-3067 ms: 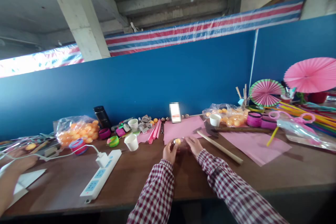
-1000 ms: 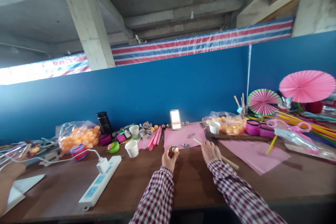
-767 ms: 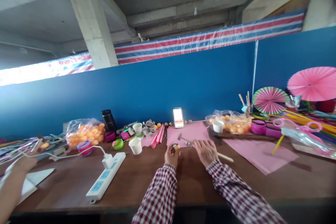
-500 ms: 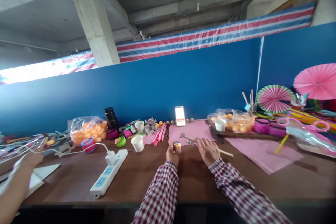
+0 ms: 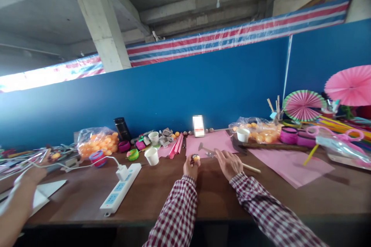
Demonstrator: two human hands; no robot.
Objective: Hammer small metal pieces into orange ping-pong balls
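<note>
Bright glare at upper left, dim corners, wide-angle bending, soft edge blur.

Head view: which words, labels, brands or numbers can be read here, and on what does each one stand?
No text can be read.
The white card: its face is blurred out, so nothing on it is legible.
The power strip: blue sockets show, but any marking is too small to read.
</note>
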